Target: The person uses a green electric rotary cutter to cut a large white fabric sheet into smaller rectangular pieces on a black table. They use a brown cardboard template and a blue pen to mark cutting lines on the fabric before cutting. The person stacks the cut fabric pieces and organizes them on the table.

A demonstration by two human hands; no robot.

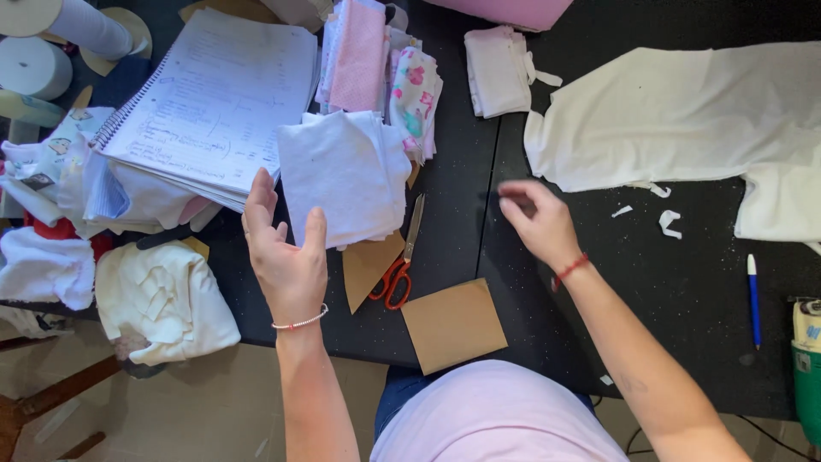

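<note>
Hands first, from the head camera, the only view here: your left hand floats above the black table with the palm turned up-ish and the fingers spread loose, gripping nothing, right at the lower-left corner of the stack of white fabric squares. That stack sits at about 1 o'clock from the left hand, its near edge just beside your fingertips, though I can't tell if they actually touch. Your right hand is blurry; the fingers look curled in and pinched toward the thumb, but I can't tell whether there's anything between them. Between your two hands lie red-handled scissors, blades pointing to 12 o'clock, resting partly on a brown cardboard piece. A second brown cardboard square sits at 6 o'clock from the scissors, near the table edge. At 10 o'clock from your left hand there's a spiral notebook lying on a heap of cloth. At 2 o'clock from your right hand a big white cloth is spread out, with small white scraps just below it. A blue pen lies well off at 4 o'clock.
</note>
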